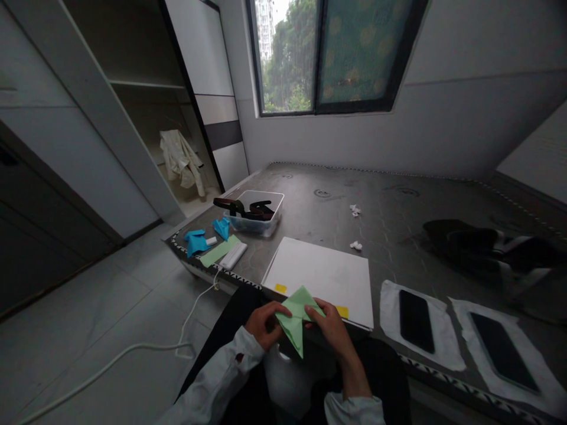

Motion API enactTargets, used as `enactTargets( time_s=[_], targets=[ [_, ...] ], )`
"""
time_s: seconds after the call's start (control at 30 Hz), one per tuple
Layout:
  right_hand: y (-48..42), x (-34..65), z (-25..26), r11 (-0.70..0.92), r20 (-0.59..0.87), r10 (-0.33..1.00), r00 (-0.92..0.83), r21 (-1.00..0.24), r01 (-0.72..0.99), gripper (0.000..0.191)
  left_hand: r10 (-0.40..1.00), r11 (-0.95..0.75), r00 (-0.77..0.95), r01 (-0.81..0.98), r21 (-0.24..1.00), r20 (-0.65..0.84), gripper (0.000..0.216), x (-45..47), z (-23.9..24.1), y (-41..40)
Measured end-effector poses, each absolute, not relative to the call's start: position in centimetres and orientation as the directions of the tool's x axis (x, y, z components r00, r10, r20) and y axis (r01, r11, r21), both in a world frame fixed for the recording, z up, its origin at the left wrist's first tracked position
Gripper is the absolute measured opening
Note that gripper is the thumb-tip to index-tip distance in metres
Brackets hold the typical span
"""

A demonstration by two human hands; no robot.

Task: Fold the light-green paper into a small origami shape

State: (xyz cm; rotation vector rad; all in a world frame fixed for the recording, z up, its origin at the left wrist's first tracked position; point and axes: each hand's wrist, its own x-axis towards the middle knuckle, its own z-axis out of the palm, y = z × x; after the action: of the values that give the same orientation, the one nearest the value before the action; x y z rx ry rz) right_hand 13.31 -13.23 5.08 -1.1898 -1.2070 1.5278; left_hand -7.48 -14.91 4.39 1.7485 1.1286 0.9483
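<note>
A folded piece of light green paper (pixel 297 316), with pointed corners and creases, is held up between my two hands above my lap. My left hand (pixel 266 324) pinches its left corner, thumb on top. On the other side my right hand (pixel 330 324) grips the right corner between thumb and fingers; part of those fingers is hidden behind the paper. Just beyond lies a white board (pixel 323 268) with yellow tape (pixel 280 288) near its front edge.
Left on the mattress (pixel 319 206) are a clear plastic box (pixel 266 227) with dark straps, blue paper pieces (pixel 195 242), a green strip (pixel 212 255) and a white power strip (pixel 233 255). Two phones (pixel 416 320) lie on tissues at right. Crumpled tissues (pixel 355 245) and a dark bag (pixel 487 248) sit farther off.
</note>
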Motion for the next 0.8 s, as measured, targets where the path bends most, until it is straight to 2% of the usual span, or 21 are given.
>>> enactTargets(
  time_s=[0.1,0.23,0.33,0.47,0.6,0.67,0.8],
  targets=[
    [-13.3,13.3,5.2,-0.186,-0.175,0.965,-0.197,-0.982,-0.04,0.039,0.973,-0.147,0.217,0.34,0.929,0.075,0.018,-7.2,4.2,-14.7],
    [-13.5,13.2,5.4,-0.142,-0.127,0.958,-0.257,-0.989,-0.041,0.034,0.996,0.089,-0.012,0.254,0.963,-0.089,0.032,-6.4,3.9,-14.6],
    [-13.7,13.0,5.6,-0.121,-0.102,0.943,-0.318,-0.992,-0.042,0.033,0.988,0.126,-0.114,0.179,0.976,-0.106,0.035,-6.0,3.9,-14.6],
    [-13.7,12.7,5.6,-0.077,-0.088,0.936,-0.34,-0.996,0.046,0.034,0.991,0.078,-0.128,0.264,0.961,-0.045,0.032,-5.9,4.2,-14.7],
    [-13.5,12.3,5.4,-0.1,-0.133,0.954,-0.267,-0.986,0.134,0.039,0.995,0.029,-0.097,0.353,0.935,0.006,0.029,-5.9,4.3,-14.7],
    [-13.4,12.1,5.2,-0.104,-0.134,0.966,-0.223,-0.985,0.14,0.044,0.994,0.039,-0.105,0.314,0.949,-0.006,0.037,-5.9,4.0,-14.7],
    [-13.3,11.8,5.1,-0.097,-0.111,0.981,-0.159,-0.991,0.095,0.048,0.987,0.13,-0.111,0.09,0.987,-0.12,0.054,-5.7,3.0,-14.6]
  ],
)
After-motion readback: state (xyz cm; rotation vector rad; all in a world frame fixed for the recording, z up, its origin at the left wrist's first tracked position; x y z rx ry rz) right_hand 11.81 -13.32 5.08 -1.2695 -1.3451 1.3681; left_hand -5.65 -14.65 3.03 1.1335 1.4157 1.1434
